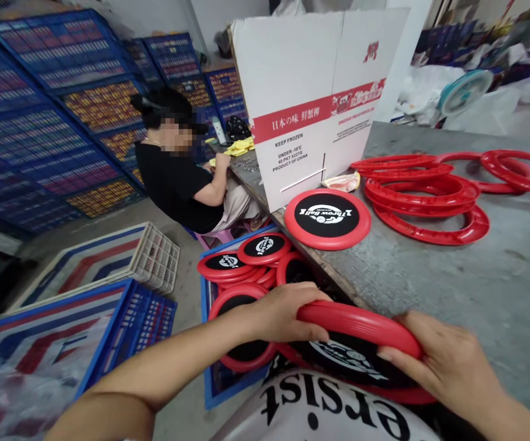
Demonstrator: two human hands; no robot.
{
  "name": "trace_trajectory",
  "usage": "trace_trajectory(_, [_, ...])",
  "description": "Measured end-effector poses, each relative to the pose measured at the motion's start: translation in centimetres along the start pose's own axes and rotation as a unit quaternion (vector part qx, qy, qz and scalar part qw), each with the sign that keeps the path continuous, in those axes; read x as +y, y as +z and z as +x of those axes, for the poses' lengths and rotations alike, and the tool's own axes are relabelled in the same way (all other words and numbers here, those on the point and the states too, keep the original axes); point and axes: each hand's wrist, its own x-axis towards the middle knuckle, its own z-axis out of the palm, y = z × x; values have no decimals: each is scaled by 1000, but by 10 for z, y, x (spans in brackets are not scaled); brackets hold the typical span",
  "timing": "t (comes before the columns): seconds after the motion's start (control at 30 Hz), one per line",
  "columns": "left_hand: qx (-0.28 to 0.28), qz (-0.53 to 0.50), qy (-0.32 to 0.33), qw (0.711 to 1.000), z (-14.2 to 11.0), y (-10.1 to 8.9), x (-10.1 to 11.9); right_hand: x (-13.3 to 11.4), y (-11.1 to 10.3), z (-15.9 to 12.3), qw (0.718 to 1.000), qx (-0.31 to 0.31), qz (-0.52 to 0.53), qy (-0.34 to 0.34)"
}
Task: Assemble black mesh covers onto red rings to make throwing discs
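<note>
A red-rimmed throw-ball disc with a black face and white lettering is tilted on edge close to my body. My left hand grips its left side, thumb over the front. On the right side, my right hand is closed on the rim with the thumb toward the black face. A matching disc lies face up on the grey table's near edge. Several more discs are piled in a blue crate below, to the left of my hands.
Red plastic rings are stacked and spread over the grey table. A white cardboard panel stands upright at its edge. Beyond it sits a co-worker. Striped-lined crates stand on the floor at left, before stacked blue crates.
</note>
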Motion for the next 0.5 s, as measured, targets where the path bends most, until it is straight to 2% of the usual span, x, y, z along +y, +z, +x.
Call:
trace_trajectory(0.1, [37,-46,-23,998,-13,3,-15,5,-1,-17,998,-4,21,59])
trace_trajectory(0.17, [58,-47,-17,997,-16,0,-15,6,-3,-19,997,1,37,74])
trace_trajectory(0.23, [68,-18,-2,998,-16,-10,-4,3,-7,-12,995,3,62,75])
trace_trajectory(0.37, [63,73,11,995,-16,-38,35,-13,-16,16,993,-17,98,58])
trace_trajectory(0.43, [45,114,1,992,-17,-43,49,-24,-15,29,992,-32,118,23])
trace_trajectory(0.5, [17,150,-13,988,-16,-40,53,-34,-9,37,990,-48,130,-21])
